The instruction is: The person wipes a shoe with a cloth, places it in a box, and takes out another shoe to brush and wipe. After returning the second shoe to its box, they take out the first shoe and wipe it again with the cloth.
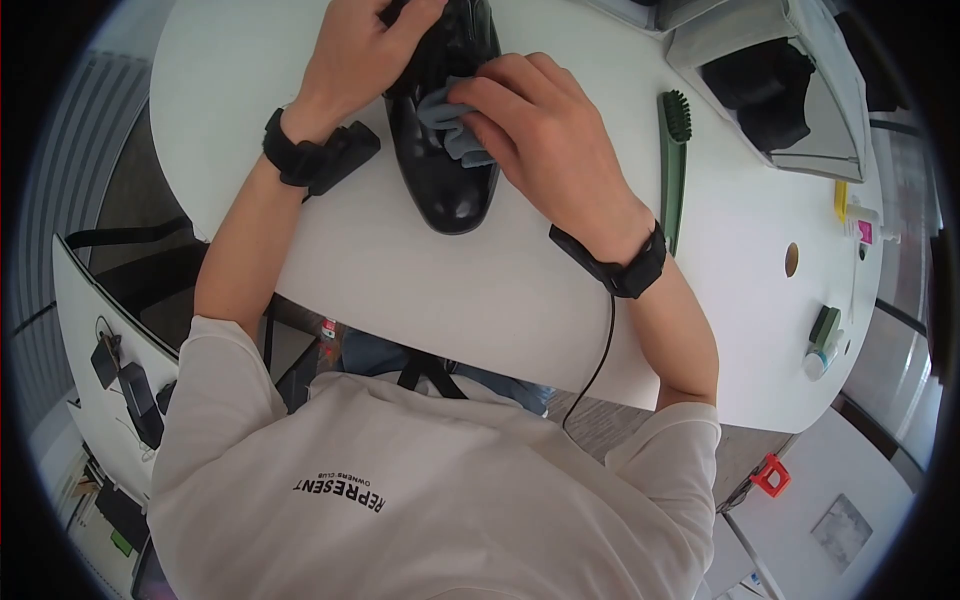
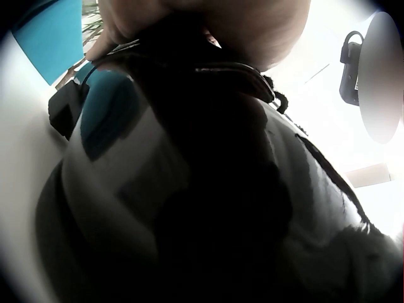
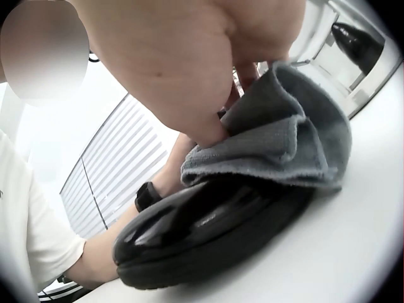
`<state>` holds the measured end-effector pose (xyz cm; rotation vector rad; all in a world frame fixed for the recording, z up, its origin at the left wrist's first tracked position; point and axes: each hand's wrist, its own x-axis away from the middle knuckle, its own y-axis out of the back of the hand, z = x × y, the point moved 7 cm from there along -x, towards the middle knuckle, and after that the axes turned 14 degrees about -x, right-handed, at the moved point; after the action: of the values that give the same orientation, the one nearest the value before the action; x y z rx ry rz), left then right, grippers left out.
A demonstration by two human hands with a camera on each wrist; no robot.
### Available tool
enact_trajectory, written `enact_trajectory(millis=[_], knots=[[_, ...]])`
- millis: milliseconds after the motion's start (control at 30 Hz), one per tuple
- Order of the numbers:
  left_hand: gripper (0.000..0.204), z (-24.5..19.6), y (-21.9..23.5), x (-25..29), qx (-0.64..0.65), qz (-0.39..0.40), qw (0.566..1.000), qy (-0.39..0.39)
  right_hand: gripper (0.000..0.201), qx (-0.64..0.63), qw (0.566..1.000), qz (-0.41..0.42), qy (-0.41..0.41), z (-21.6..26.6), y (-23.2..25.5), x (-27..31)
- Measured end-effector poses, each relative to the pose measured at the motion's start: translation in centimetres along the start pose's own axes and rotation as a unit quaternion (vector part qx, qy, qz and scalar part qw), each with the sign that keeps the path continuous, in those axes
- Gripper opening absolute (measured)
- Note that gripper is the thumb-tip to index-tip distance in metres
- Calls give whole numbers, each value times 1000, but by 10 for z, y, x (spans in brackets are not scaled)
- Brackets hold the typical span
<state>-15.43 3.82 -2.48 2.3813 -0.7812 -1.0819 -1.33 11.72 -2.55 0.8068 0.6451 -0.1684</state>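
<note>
A glossy black leather dress shoe (image 1: 445,200) sits on the white table with its toe toward the person. My left hand (image 1: 372,50) grips the shoe near its opening, its thumb lying over the upper; the far fingertips are partly hidden. In my right hand (image 1: 548,125), a folded grey cloth (image 1: 470,150) is pinched between thumb and fingers. From the right wrist view, the cloth (image 3: 278,148) drapes against the shoe's upper behind the toe cap (image 3: 183,227). Black leather of the shoe (image 2: 126,196) fills most of the left wrist view.
A green-handled brush (image 1: 673,170) with dark bristles lies right of the right hand. Behind it stands a grey fabric box (image 1: 850,120) with a black item inside. Toward the right edge are a green block (image 1: 824,325), a small bottle (image 1: 818,364) and a hole (image 1: 792,260) through the tabletop (image 1: 740,330).
</note>
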Motion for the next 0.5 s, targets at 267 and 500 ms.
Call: enact_trajectory(millis=[267,500], knots=[[20,-7,1,0,-14,22,1000,8,18,-116,981,158,-11,43,-14,12],[20,0,-1,-2,28,37,999,17,22,-199,946,252,-46,29,-2,13]])
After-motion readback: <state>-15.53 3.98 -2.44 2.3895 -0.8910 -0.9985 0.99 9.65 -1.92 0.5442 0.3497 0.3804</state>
